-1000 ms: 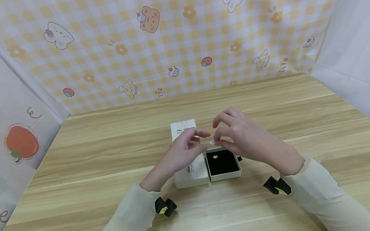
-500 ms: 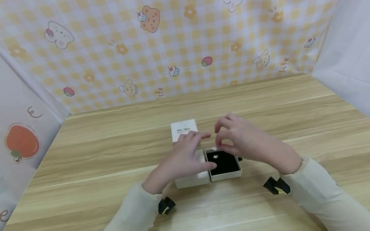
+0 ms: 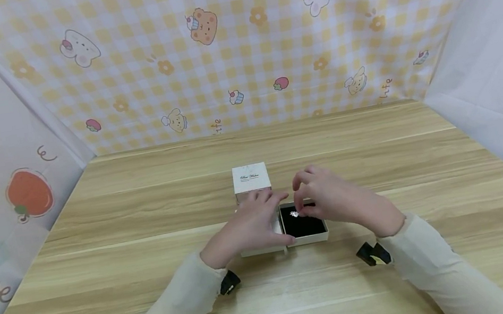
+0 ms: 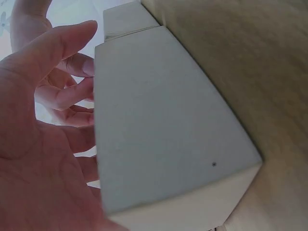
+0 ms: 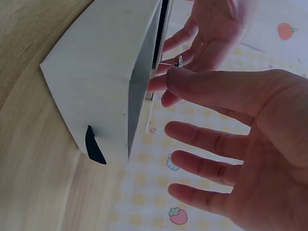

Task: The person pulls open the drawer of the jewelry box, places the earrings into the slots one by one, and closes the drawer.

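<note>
My right hand (image 3: 329, 195) pinches a small shiny stud earring (image 5: 179, 61) between thumb and forefinger, its other fingers loose. The earring is low over the black pad (image 3: 304, 227) of a small white jewelry box tray (image 3: 308, 239); its thin pin points at the pad. A second sparkly earring (image 3: 294, 214) sits on the pad, right beside the fingertips. My left hand (image 3: 253, 224) lies over a white box (image 4: 159, 115), its fingers spread and mostly straight. Its thumb reaches the tray's front left corner, its forefinger the back left; whether they press it is unclear.
Behind the left hand stands another white box (image 3: 251, 179) with dark lettering. A black ribbon tab (image 5: 94, 147) sticks out of the tray's side. Wooden tabletop (image 3: 164, 190) surrounds the boxes, and a checked cloth (image 3: 238, 62) hangs behind.
My right hand has lowered the earring from above the tray's back edge to the pad. The left hand has left the earring, spread its fingers and moved down beside the tray.
</note>
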{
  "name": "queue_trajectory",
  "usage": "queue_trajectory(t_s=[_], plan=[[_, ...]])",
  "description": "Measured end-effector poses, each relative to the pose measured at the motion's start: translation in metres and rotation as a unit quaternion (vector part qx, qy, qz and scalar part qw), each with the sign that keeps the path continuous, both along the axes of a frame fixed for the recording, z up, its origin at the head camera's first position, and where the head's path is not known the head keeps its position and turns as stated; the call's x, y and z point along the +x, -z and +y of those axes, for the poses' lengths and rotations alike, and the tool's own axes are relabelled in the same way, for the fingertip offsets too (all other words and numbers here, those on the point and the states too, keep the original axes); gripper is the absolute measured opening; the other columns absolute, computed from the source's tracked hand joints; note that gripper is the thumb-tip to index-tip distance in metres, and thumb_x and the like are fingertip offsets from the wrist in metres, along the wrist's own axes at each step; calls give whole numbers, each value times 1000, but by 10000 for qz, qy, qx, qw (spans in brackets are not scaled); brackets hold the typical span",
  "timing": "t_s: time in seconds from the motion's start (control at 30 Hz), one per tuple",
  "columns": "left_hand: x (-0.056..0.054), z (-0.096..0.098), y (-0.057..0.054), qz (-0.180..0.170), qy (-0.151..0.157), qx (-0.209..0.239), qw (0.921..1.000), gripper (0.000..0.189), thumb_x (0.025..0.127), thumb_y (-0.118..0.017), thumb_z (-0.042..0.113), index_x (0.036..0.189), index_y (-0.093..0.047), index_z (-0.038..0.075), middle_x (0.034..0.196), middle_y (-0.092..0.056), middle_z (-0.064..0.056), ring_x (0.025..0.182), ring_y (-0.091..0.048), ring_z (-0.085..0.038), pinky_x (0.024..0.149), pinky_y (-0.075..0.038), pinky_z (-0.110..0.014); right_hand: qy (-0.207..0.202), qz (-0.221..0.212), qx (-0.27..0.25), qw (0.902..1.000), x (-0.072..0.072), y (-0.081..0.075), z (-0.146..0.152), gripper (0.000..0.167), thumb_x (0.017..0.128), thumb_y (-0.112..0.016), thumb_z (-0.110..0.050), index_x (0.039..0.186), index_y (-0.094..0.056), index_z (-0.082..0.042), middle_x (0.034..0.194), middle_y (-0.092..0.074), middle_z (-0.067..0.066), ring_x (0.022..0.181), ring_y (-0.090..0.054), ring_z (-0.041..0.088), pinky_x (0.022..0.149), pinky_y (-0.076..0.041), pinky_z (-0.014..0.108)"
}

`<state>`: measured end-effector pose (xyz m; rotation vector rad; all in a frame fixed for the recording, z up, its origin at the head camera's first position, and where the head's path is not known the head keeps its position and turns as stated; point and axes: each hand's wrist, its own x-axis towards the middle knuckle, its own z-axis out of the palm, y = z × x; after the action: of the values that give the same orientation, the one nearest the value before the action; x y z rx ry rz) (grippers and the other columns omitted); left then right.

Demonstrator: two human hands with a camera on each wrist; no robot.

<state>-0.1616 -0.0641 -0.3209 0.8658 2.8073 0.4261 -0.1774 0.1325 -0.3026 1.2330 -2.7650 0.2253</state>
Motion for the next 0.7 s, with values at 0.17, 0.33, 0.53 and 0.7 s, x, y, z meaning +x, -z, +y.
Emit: queue_trajectory(t_s=[0.17, 0.33, 0.53, 0.7], plan=[[2, 1, 1, -60, -64, 21, 10000, 84, 73, -70, 53, 141, -39, 15, 144, -38, -11, 131, -33, -31, 106, -26, -55, 116, -346, 243, 9990, 1, 2, -1, 10, 79, -73, -20, 72, -68, -24, 106, -60, 4, 100, -50, 23, 84, -44, 41], [3, 2, 1, -139, -148, 84, 9998, 84, 73, -71, 52, 141, -40, 15, 146, -36, -12, 131, -32, -32, 107, -23, -56, 136, -455, 271, 9985, 1, 5, -3, 11, 80, -73, -19, 71, -68, -24, 107, -60, 4, 100, -50, 24, 86, -43, 42], [3, 3, 2, -161, -157, 98, 9997, 82, 73, -72, 50, 140, -41, 15, 142, -41, -7, 127, -35, -30, 107, -23, -55, 167, -669, 389, 9969, 3, 5, -4, 12, 79, -73, -20, 71, -67, -26, 111, -59, 6, 105, -48, 25, 90, -42, 45], [2, 3, 3, -117, -146, 115, 9998, 80, 73, -72, 51, 139, -43, 14, 134, -47, -2, 123, -38, -28, 106, -25, -54, 203, -788, 390, 9959, 4, 5, -5, 13, 79, -73, -19, 70, -66, -26, 113, -58, 6, 108, -47, 25, 91, -42, 45]])
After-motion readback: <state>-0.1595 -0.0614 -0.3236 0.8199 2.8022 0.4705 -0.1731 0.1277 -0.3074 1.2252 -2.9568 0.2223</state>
